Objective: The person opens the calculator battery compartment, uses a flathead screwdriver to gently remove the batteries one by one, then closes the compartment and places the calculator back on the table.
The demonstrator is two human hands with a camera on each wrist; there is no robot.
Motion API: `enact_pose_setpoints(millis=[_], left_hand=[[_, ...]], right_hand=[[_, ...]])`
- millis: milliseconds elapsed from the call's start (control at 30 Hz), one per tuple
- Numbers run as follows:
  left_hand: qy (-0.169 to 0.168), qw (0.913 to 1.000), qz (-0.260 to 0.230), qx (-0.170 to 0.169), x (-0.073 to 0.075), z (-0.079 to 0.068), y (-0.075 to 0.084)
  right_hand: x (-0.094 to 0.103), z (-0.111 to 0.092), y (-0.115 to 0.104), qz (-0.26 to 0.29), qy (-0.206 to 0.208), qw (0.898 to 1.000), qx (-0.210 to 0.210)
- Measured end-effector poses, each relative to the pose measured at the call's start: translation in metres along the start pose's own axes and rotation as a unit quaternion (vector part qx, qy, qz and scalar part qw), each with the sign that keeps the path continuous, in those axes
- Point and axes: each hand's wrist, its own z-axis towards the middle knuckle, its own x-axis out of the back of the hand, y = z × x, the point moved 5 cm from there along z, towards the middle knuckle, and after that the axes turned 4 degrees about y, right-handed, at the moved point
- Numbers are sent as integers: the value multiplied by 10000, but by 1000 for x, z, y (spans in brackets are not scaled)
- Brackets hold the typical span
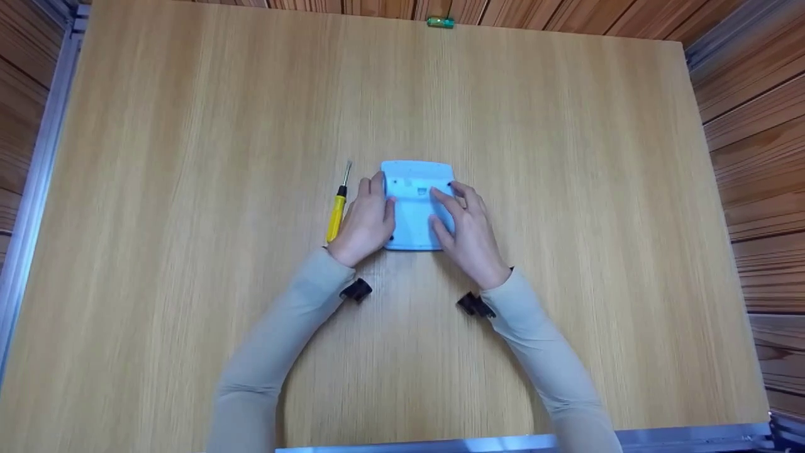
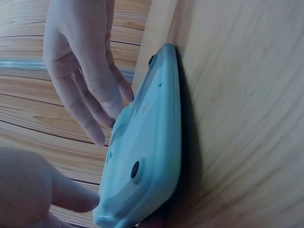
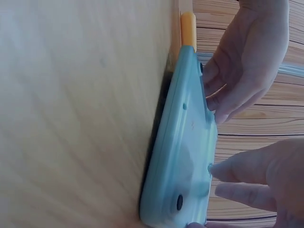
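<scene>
A light-blue plastic device (image 1: 415, 217), shaped like a desk calculator, lies back side up on the table, showing dark round feet and a small latch. My left hand (image 1: 366, 223) holds its left edge, thumb over the back and fingers along the side. Over its right half is my right hand (image 1: 468, 229): the index fingertip touches the back near the latch, the thumb is lower down, and other fingers reach the right edge. A screwdriver (image 1: 338, 211) with a yellow handle lies just left of my left hand; in the right wrist view its handle (image 3: 188, 31) shows behind the device.
The wooden table (image 1: 566, 157) extends widely around the device. At its far edge sits a small green cylinder (image 1: 440, 22) that looks like a battery. Wood-plank walls (image 1: 755, 163) and metal rails (image 1: 38, 163) border the table. Black wrist cameras (image 1: 476, 305) hang inside both forearms.
</scene>
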Motion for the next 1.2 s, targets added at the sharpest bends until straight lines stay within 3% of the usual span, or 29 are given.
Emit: enact_pose_setpoints(millis=[233, 600, 733, 833, 933, 1100, 1200], left_hand=[[123, 9996, -246, -45, 8, -2, 5], [1025, 9889, -932, -530, 22, -4, 15], [1119, 9831, -1366, -474, 23, -4, 14], [930, 9790, -1790, -297, 20, -3, 12], [507, 9753, -2144, -149, 13, -1, 11], [-263, 9766, -2130, -117, 1, -2, 10], [-678, 9719, -2254, -88, -5, -5, 10]], right_hand=[[-1, 0, -2, 182, -144, 9997, -57], [0, 2, -4, 759, -368, 9957, -388], [1, 4, -4, 991, -401, 9927, -562], [2, 4, -5, 1184, -361, 9906, -587], [2, 3, -6, 1442, -310, 9876, -532], [1, 2, -9, 1670, -317, 9842, -499], [1, 2, -11, 1706, -283, 9842, -369]])
